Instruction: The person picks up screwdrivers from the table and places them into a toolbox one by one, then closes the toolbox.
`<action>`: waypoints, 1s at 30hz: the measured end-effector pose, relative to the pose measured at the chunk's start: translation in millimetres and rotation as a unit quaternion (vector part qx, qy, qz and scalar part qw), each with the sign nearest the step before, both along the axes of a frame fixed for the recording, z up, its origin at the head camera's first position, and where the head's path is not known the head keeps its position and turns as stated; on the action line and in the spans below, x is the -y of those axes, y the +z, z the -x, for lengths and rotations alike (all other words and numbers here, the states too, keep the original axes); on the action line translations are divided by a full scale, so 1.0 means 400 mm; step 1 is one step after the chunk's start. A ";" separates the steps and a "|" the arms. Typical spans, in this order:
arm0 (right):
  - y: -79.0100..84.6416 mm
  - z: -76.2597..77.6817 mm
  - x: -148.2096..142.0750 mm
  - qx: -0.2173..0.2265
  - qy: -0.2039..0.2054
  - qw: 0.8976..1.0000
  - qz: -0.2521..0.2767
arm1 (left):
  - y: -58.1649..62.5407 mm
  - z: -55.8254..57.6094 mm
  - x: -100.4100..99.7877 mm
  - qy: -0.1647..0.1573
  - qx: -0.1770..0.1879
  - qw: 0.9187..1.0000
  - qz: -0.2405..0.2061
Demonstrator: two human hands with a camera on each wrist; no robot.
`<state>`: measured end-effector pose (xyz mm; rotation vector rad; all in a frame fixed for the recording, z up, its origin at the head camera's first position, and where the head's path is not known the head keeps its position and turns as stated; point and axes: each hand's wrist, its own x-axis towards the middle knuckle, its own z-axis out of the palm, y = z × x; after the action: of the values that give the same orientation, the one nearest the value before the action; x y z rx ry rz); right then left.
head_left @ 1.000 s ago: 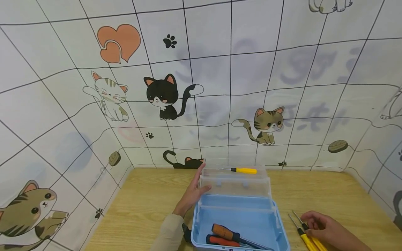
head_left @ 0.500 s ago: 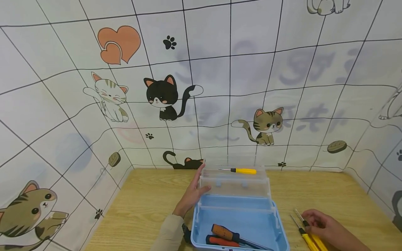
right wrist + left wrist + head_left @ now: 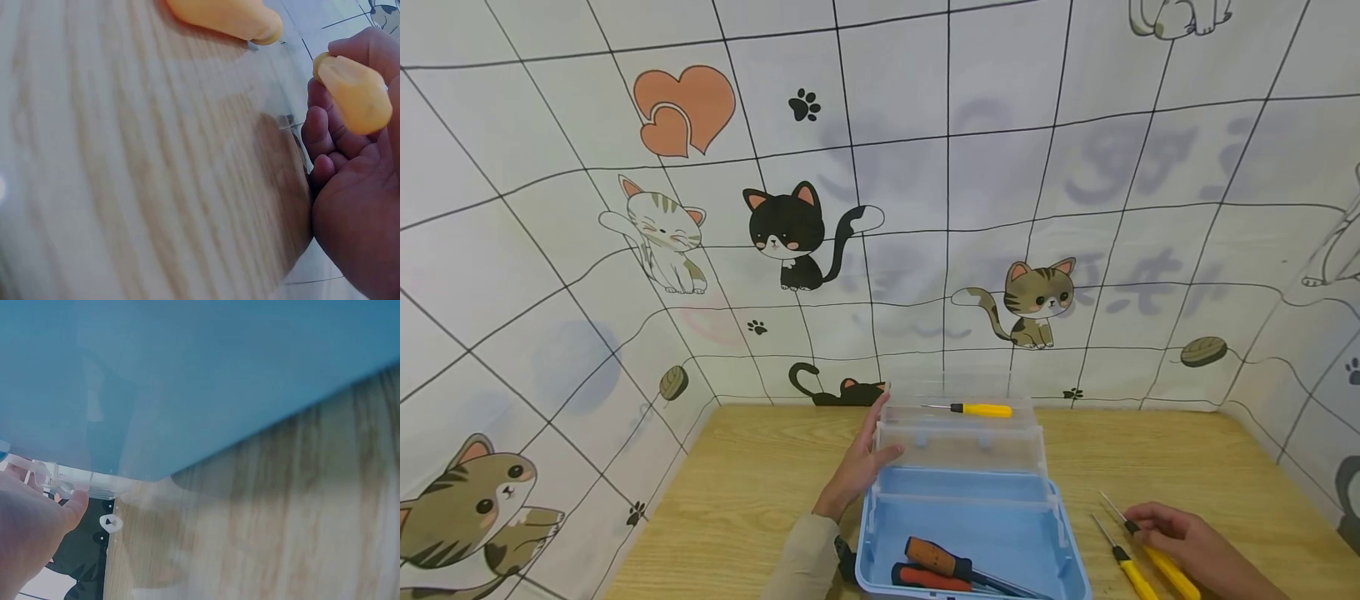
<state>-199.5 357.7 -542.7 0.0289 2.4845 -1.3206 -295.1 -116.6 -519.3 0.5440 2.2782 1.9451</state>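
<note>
My left hand [image 3: 859,467] grips the left edge of the clear raised lid [image 3: 962,450] of a light blue toolbox [image 3: 977,529], thumb in front and fingers behind. In the lid's top section lies a yellow-handled screwdriver [image 3: 987,410]. Right of the box, my right hand [image 3: 1187,537] pinches another yellow screwdriver [image 3: 1165,567], its tip pointing up and left. Beside it on the table rests a third yellow screwdriver [image 3: 1133,573]. The right wrist view shows the held handle [image 3: 359,97] between thumb and fingers.
Inside the toolbox's front lie a brown-handled screwdriver [image 3: 936,556] and a red-handled tool [image 3: 931,577]. The box stands on a wooden table [image 3: 760,483]. A cat-print sheet [image 3: 917,275] hangs behind and along both sides.
My right hand has drawn its screwdriver slightly up and away from the one beside it, so a gap now shows between their handles. The left hand and lid stay put.
</note>
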 end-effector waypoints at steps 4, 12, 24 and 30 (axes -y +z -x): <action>0.002 0.001 -0.010 0.004 0.006 1.000 0.002 | -0.009 0.004 0.001 0.003 -0.007 1.000 0.003; 0.001 0.002 -0.014 0.003 0.001 1.000 0.000 | -0.015 0.003 0.003 -0.003 0.007 1.000 -0.004; 0.001 0.005 -0.011 0.008 -0.020 1.000 -0.014 | -0.015 0.004 0.003 0.002 0.000 1.000 0.003; -0.003 0.006 -0.015 0.007 -0.021 1.000 -0.007 | -0.001 -0.003 0.002 -0.006 0.011 1.000 -0.006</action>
<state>-201.8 363.5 -543.7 0.0939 2.4930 -1.3156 -294.0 -117.2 -519.6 0.5320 2.2457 1.9516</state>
